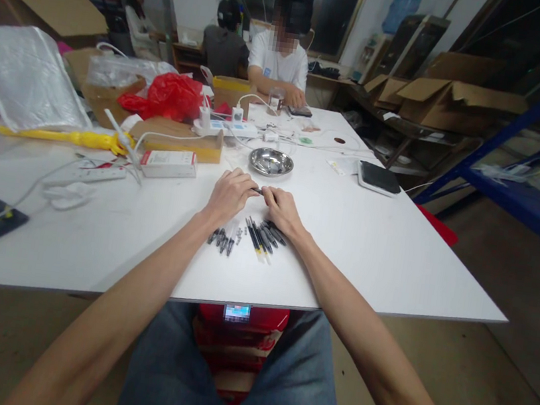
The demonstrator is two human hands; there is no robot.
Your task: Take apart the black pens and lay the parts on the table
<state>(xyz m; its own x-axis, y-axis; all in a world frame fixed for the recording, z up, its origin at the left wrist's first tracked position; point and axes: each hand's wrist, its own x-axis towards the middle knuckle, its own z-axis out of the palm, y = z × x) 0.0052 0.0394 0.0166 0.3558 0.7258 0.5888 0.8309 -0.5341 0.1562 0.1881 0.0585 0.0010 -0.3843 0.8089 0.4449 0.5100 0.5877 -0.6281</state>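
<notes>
My left hand (pixel 232 192) and my right hand (pixel 280 208) meet above the white table, each pinching one end of a small dark pen part (pixel 257 191). Most of that part is hidden by my fingers. Below my left hand lie several clear-and-black pen barrels (pixel 222 241), with small springs or tips (pixel 240 234) beside them. Several dark ink refills (pixel 257 235) with yellowish ends are lined up in the middle. Close under my right hand is a group of black pen parts (pixel 276 233). A shiny metal bowl (pixel 271 162) holding a few small dark pieces stands just beyond my hands.
A white and red box (pixel 169 164), a yellow plastic hand-shaped stick (pixel 73 137) and cables lie to the left. Farther back are a red bag (pixel 172 96) and a power strip (pixel 230 129). At the right stands a black-topped scale (pixel 378 178). A person in white (pixel 282 63) sits opposite.
</notes>
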